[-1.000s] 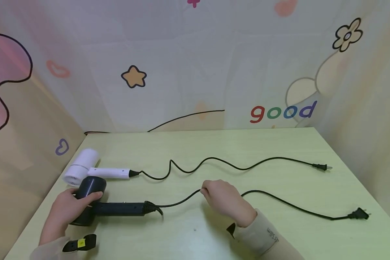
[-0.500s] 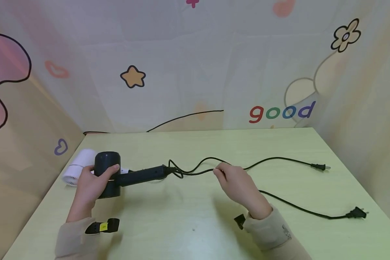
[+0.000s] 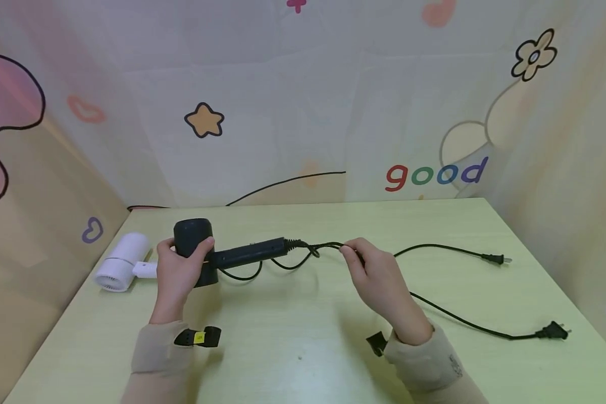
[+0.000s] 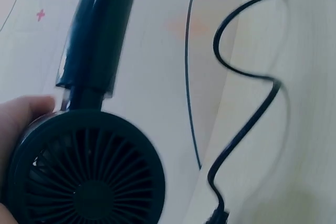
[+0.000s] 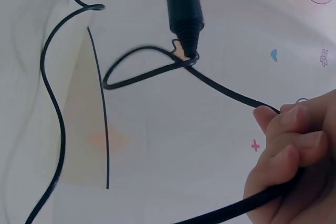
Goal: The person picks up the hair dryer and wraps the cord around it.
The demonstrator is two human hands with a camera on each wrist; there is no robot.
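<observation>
My left hand [image 3: 178,272] grips the barrel of a black hair dryer [image 3: 252,253], lifted over the table with its handle pointing right and slightly up. In the left wrist view, its slatted round grille [image 4: 94,182] faces the camera. My right hand [image 3: 381,280] has its fingers curled around the dryer's black cord [image 5: 231,94], which makes a loop just past the handle's end. From that hand the cord runs down to its plug [image 3: 552,331] on the table at right. A white hair dryer [image 3: 126,255] lies behind at left, its handle partly hidden by my left hand.
The white dryer's black cord [image 3: 436,245] winds across the back of the pale table [image 3: 303,370], ending in a plug [image 3: 494,258] at right. A patterned curtain [image 3: 283,112] stands behind the table and along both sides.
My left hand has lifted the black hair dryer off the table and carried it right and backward. My right hand, still holding the cord, has moved up and right.
</observation>
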